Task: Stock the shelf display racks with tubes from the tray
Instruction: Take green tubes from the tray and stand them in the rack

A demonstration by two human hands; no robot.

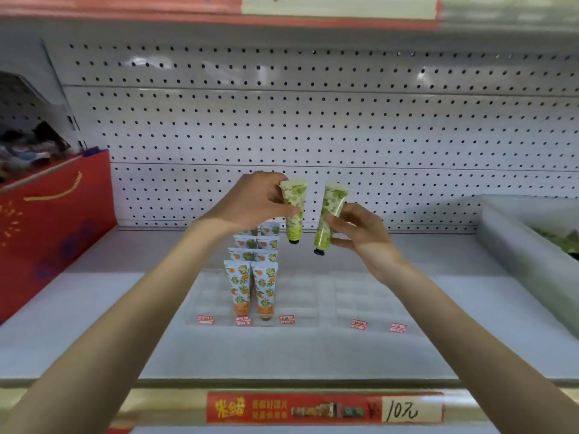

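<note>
My left hand (pixel 250 203) pinches a green-patterned tube (pixel 294 208), cap down, above the back of the clear display rack (pixel 300 296). Just to its right, my right hand (pixel 360 236) holds a second green tube (pixel 330 214), also cap down and slightly tilted. Several orange-patterned tubes (pixel 250 286) stand in two columns in the left part of that rack. A second clear rack (pixel 369 296) to the right holds nothing. The white tray (pixel 513 242) sits at the far right, with green tubes (pixel 564 239) partly visible inside.
A red gift bag (pixel 53 220) stands on the shelf at the left. White pegboard (pixel 313 120) forms the back wall. Small red price tags (pixel 286 319) line the racks' front edges. A red label strip (pixel 326 408) runs along the shelf's front edge.
</note>
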